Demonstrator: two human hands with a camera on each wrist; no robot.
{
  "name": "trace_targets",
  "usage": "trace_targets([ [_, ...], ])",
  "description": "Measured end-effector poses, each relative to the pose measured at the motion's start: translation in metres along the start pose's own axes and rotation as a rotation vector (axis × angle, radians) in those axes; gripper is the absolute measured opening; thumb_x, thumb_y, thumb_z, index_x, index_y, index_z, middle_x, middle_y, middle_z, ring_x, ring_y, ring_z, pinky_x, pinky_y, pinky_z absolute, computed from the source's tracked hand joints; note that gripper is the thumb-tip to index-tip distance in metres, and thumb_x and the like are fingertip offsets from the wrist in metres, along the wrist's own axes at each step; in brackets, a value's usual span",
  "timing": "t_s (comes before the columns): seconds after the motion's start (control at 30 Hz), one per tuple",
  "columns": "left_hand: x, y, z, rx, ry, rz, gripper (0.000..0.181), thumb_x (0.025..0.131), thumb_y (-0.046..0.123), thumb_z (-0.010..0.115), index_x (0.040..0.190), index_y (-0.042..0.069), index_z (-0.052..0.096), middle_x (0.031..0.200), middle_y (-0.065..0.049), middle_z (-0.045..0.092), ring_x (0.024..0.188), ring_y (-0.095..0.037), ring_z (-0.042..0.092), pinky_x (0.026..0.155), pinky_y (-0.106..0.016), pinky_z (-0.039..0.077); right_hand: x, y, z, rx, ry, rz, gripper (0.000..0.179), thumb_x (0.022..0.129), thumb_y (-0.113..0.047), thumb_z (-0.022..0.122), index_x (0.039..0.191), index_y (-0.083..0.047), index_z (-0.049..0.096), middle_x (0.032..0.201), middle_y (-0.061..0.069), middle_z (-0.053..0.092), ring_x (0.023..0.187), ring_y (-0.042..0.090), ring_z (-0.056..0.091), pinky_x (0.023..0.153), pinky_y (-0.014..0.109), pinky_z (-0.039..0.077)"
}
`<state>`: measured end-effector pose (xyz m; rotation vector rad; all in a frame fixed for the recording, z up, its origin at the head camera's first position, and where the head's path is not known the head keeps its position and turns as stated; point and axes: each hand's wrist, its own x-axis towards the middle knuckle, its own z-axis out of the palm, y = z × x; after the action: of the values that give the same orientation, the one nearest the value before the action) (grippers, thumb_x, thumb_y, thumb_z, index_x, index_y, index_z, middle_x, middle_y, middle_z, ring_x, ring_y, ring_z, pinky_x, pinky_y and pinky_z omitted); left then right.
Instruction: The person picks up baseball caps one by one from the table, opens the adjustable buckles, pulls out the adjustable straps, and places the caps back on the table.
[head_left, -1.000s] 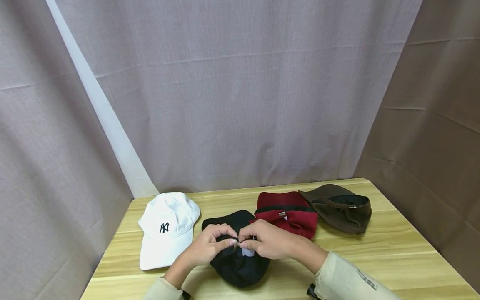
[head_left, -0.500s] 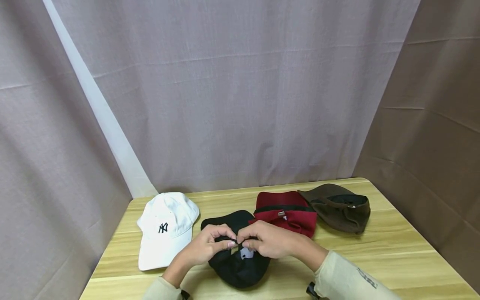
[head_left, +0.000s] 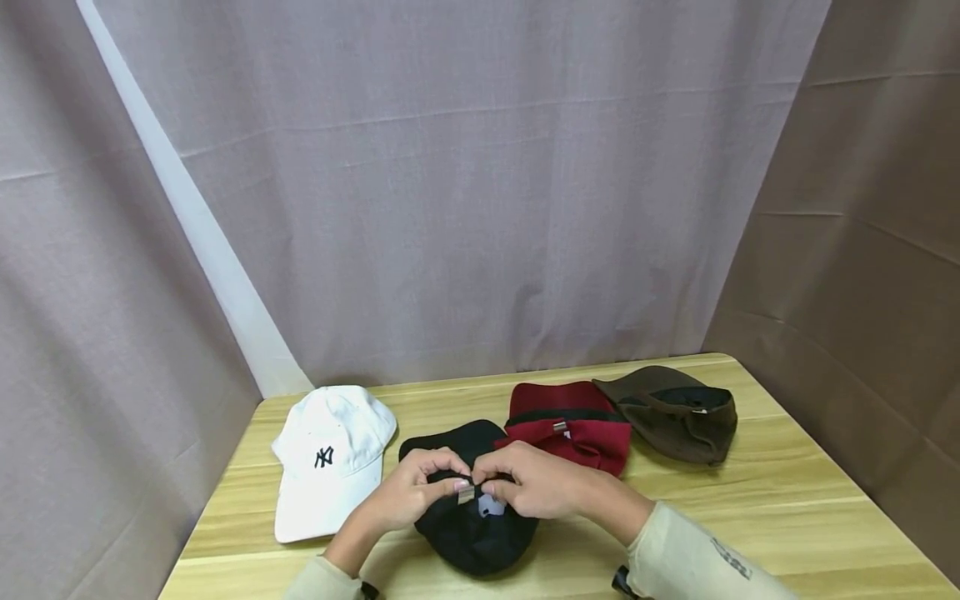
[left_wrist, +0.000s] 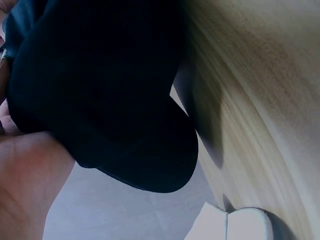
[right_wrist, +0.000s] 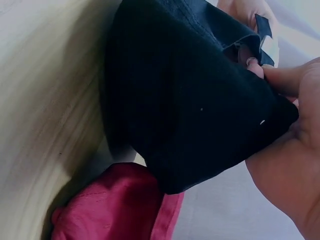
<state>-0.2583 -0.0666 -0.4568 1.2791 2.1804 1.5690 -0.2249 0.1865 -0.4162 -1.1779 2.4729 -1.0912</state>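
Observation:
A black cap (head_left: pixel 480 546) sits at the table's front middle, its brim pointing to the back left and its opening turned up. My left hand (head_left: pixel 408 495) pinches the strap at the cap's back edge, beside a small metal buckle (head_left: pixel 466 495). Close against it, my right hand (head_left: pixel 534 485) pinches the same edge between thumb and forefinger. A whitish label (head_left: pixel 491 505) shows inside the cap. The black cloth (left_wrist: pixel 100 90) fills much of the left wrist view. In the right wrist view, fingertips meet near the shiny buckle (right_wrist: pixel 269 46).
To the left lies a white cap (head_left: pixel 333 458) with a dark logo. A red cap (head_left: pixel 566 417) lies just behind my right hand, and a brown cap (head_left: pixel 675 421) touches it farther right. Grey curtain (head_left: pixel 450 208) stands behind the wooden table (head_left: pixel 750 517).
The buckle now hangs flatter and shows more plainly below my left fingertips. More of the label is in sight. Both hands have barely moved, and the other caps lie as before.

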Motion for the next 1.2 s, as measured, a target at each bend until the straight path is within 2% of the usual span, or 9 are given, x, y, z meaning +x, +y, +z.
trace_targets([
  [0.13, -0.001, 0.001, 0.001, -0.011, 0.011, 0.003, 0.013, 0.098, -0.003, 0.065, 0.103, 0.003, 0.076, 0.102, -0.021, 0.075, 0.101, 0.003, 0.063, 0.096, -0.025, 0.053, 0.001, -0.004, 0.003, -0.014, 0.001, 0.014, 0.007, 0.104, -0.017, 0.067, 0.098, -0.019, 0.069, 0.081, -0.003, 0.069, 0.073, -0.008, 0.055, 0.070, 0.016, 0.050],
  [0.23, 0.000, 0.000, 0.003, -0.011, 0.012, 0.012, 0.014, 0.099, -0.003, 0.065, 0.104, 0.004, 0.076, 0.102, -0.020, 0.074, 0.100, 0.004, 0.063, 0.096, -0.025, 0.053, 0.002, -0.005, 0.004, -0.011, -0.001, 0.031, 0.012, 0.105, -0.022, 0.068, 0.095, -0.015, 0.068, 0.078, -0.003, 0.069, 0.071, -0.008, 0.055, 0.068, 0.016, 0.051],
  [0.33, 0.000, 0.001, 0.004, -0.004, 0.013, 0.011, 0.011, 0.101, 0.002, 0.066, 0.104, 0.006, 0.077, 0.101, -0.018, 0.075, 0.099, 0.003, 0.064, 0.096, -0.025, 0.054, 0.002, -0.006, 0.004, -0.009, -0.005, 0.037, 0.017, 0.106, -0.020, 0.066, 0.092, -0.011, 0.067, 0.076, -0.003, 0.068, 0.069, -0.007, 0.054, 0.066, 0.016, 0.050],
  [0.5, -0.001, 0.004, 0.007, 0.019, 0.042, 0.002, 0.009, 0.100, 0.009, 0.069, 0.103, 0.009, 0.078, 0.101, -0.015, 0.076, 0.099, 0.000, 0.063, 0.095, -0.025, 0.052, 0.002, -0.006, 0.002, 0.025, -0.019, 0.037, 0.017, 0.106, -0.017, 0.066, 0.091, -0.009, 0.067, 0.081, 0.009, 0.070, 0.071, -0.007, 0.054, 0.067, 0.016, 0.049],
  [0.53, -0.001, 0.005, 0.008, 0.024, 0.050, 0.006, 0.009, 0.100, 0.009, 0.070, 0.103, 0.009, 0.078, 0.101, -0.015, 0.075, 0.099, 0.000, 0.063, 0.094, -0.026, 0.052, 0.002, -0.006, 0.001, 0.042, -0.024, 0.040, 0.017, 0.106, -0.017, 0.065, 0.091, -0.009, 0.067, 0.083, 0.011, 0.070, 0.072, -0.006, 0.054, 0.067, 0.017, 0.050],
  [0.67, -0.001, 0.007, 0.009, 0.040, 0.066, 0.021, 0.008, 0.100, 0.009, 0.070, 0.102, 0.011, 0.078, 0.099, -0.013, 0.075, 0.097, -0.002, 0.061, 0.091, -0.028, 0.050, 0.001, -0.006, -0.002, 0.098, -0.038, 0.050, 0.017, 0.106, -0.017, 0.065, 0.089, -0.012, 0.066, 0.083, 0.004, 0.067, 0.074, -0.004, 0.056, 0.068, 0.018, 0.050],
  [0.77, 0.000, 0.008, 0.009, 0.042, 0.067, 0.030, 0.008, 0.100, 0.009, 0.070, 0.102, 0.011, 0.078, 0.098, -0.012, 0.075, 0.095, -0.002, 0.060, 0.089, -0.029, 0.050, 0.001, -0.004, -0.003, 0.132, -0.043, 0.057, 0.018, 0.106, -0.016, 0.064, 0.089, -0.012, 0.066, 0.083, 0.008, 0.067, 0.074, -0.003, 0.056, 0.068, 0.018, 0.050],
  [0.9, -0.001, 0.006, 0.009, 0.045, 0.072, 0.034, 0.008, 0.099, 0.008, 0.071, 0.101, 0.010, 0.078, 0.096, -0.013, 0.074, 0.094, -0.001, 0.059, 0.087, -0.029, 0.049, 0.001, -0.002, -0.002, 0.162, -0.052, 0.058, 0.020, 0.107, -0.014, 0.062, 0.090, -0.005, 0.067, 0.086, 0.018, 0.068, 0.075, -0.003, 0.057, 0.068, 0.018, 0.049],
  [1.2, -0.001, -0.002, 0.011, 0.018, 0.084, 0.061, 0.008, 0.096, 0.003, 0.071, 0.098, 0.008, 0.077, 0.090, -0.015, 0.071, 0.092, -0.001, 0.060, 0.089, -0.029, 0.049, 0.002, 0.002, 0.001, 0.175, -0.042, 0.067, 0.019, 0.106, -0.007, 0.058, 0.091, -0.001, 0.067, 0.085, 0.019, 0.067, 0.074, -0.003, 0.054, 0.068, 0.016, 0.046],
])
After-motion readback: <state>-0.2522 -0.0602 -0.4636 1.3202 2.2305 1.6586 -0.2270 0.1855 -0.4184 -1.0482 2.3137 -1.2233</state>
